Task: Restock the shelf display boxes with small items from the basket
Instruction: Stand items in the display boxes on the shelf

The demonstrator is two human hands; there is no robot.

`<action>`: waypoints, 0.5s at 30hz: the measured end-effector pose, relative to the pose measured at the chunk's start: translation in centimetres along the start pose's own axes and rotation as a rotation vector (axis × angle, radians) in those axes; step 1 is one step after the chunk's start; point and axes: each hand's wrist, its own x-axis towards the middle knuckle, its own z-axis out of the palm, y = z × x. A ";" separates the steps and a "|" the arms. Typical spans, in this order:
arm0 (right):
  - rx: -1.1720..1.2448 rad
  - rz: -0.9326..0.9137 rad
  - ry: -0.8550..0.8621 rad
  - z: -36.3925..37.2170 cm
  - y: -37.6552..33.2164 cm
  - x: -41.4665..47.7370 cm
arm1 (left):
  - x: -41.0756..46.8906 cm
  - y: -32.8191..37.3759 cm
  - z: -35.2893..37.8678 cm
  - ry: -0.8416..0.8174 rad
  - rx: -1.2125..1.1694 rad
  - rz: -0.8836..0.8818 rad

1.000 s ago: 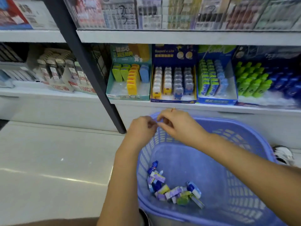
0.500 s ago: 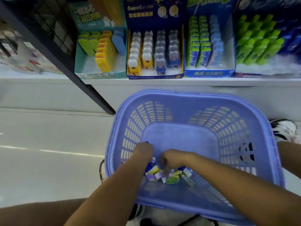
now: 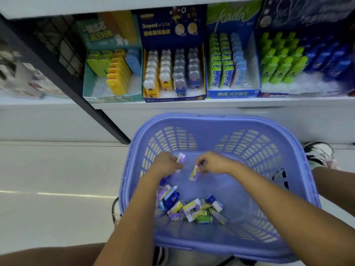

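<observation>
Raised from pile (image 3: 190, 208) | left hand (image 3: 166, 164) pinches purple packet (image 3: 181, 158) | right hand (image 3: 213, 163) pinches yellow packet (image 3: 194, 172)

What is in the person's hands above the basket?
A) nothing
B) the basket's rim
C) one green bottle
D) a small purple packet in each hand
D: the left hand pinches a small purple packet and the right hand pinches a second packet, both above the blue basket.
</observation>
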 end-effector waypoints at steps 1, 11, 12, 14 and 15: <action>0.068 0.008 0.022 -1.9 -0.6 -0.8 | -0.4 0.9 -0.6 0.023 -0.126 0.027; 0.460 -0.266 0.840 -17.5 -4.3 -11.3 | -5.4 11.0 -4.7 0.066 -0.621 0.429; 0.460 -0.275 0.928 -18.1 -4.1 -11.5 | -5.7 11.5 -4.7 0.071 -0.654 0.451; 0.470 -0.273 1.056 -19.0 -3.6 -11.4 | -6.2 12.3 -4.6 0.077 -0.701 0.478; 0.463 -0.261 1.102 -19.3 -3.4 -11.3 | -6.4 12.7 -4.5 0.079 -0.719 0.487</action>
